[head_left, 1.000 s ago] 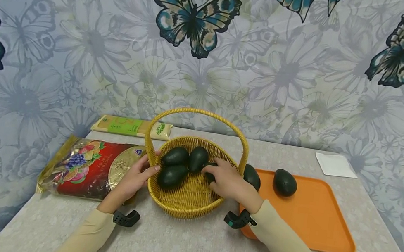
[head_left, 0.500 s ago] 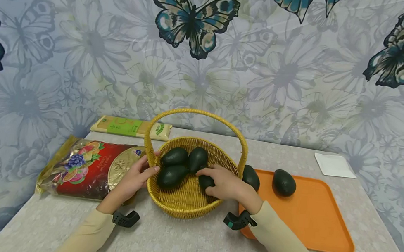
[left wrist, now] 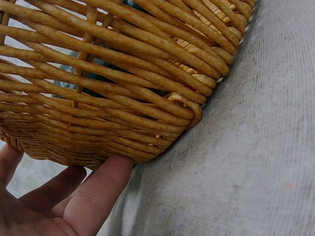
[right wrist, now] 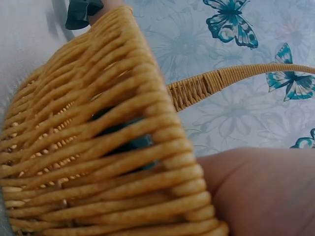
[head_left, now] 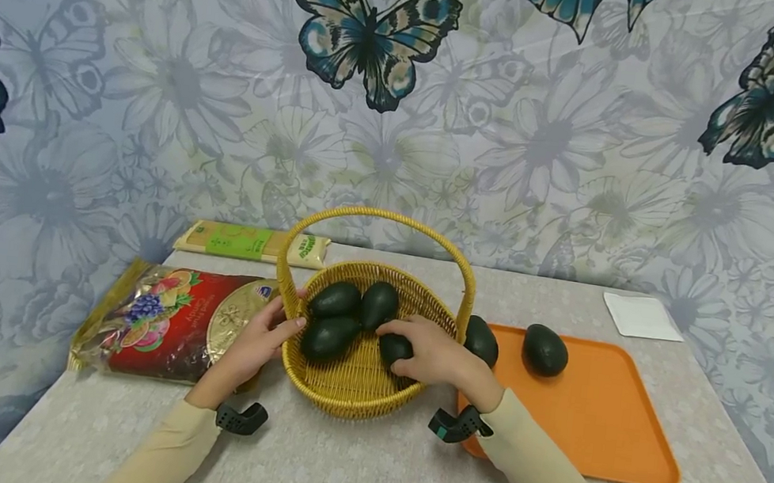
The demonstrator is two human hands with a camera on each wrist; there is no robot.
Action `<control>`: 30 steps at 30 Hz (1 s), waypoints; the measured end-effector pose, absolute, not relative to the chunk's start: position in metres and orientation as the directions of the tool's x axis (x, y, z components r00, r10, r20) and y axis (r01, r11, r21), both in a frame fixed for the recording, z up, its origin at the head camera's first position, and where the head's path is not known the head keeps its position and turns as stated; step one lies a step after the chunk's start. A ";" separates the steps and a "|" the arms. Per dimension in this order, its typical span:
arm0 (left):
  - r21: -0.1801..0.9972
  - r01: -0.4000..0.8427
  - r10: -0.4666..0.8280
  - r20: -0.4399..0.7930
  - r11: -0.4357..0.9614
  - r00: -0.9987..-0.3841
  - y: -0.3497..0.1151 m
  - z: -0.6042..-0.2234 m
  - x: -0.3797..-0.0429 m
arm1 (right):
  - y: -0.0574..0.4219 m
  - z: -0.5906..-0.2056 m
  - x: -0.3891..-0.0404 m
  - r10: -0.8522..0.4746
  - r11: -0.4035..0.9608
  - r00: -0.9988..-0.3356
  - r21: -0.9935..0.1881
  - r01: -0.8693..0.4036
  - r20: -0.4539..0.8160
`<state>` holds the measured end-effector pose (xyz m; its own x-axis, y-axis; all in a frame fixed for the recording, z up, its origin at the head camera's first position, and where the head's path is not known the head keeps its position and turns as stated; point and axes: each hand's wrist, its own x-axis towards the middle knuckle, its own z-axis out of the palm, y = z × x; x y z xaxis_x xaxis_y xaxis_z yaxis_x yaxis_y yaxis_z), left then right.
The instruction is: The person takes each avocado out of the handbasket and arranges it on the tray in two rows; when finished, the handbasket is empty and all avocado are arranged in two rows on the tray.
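A yellow wicker basket (head_left: pixel 354 407) with a tall arched handle stands on the table. Three dark green avocados (head_left: pixel 330 339) lie together in its left half. My right hand (head_left: pixel 430 350) reaches over the right rim and grips another avocado (head_left: pixel 394 348) inside, its fingers curled round it. At the left side my left hand (head_left: pixel 261 339) holds the basket by its rim, thumb on the edge. The left wrist view shows its fingers (left wrist: pixel 98 196) against the woven wall (left wrist: pixel 98 118). In the right wrist view, the basket wall (right wrist: pixel 108 162) hides the right fingertips.
An orange tray (head_left: pixel 595 425) lies to the right, with one avocado (head_left: pixel 545 350) on it and another (head_left: pixel 481 341) near its left edge, beside the basket. Left are a red fruit-printed bag (head_left: pixel 170 320) and a flat yellow-green packet (head_left: pixel 236 242). A white square (head_left: pixel 643 317) lies back right.
My right hand has shifted slightly left and toward me inside the basket with its avocado, mostly in the first half second. My left hand stays at the rim.
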<state>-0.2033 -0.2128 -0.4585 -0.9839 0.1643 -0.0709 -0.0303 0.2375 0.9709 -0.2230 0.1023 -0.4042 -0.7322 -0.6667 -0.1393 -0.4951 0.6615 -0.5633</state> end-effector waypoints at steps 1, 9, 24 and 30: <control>0.971 -0.032 0.167 -0.073 0.236 -0.983 -0.213 -0.458 -0.204 | 0.103 -0.404 -0.223 -0.667 0.656 -0.733 -0.570 -0.495 -0.131; 0.975 -0.044 0.170 -0.082 0.218 -0.982 -0.212 -0.458 -0.205 | 0.106 -0.403 -0.223 -0.672 0.613 -0.738 -0.605 -0.509 -0.060; 0.974 -0.028 0.178 -0.069 0.226 -0.982 -0.212 -0.457 -0.205 | 0.111 -0.404 -0.227 -0.672 0.574 -0.740 -0.652 -0.496 -0.029; 0.972 -0.028 0.164 -0.067 0.232 -0.984 -0.212 -0.458 -0.204 | 0.112 -0.405 -0.228 -0.683 0.542 -0.730 -0.664 -0.515 0.009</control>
<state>-0.2038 -0.2120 -0.4578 -0.9842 0.1636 -0.0672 -0.0278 0.2322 0.9723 -0.2275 0.1125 -0.4047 -0.7301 -0.6832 0.0091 -0.5150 0.5415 -0.6645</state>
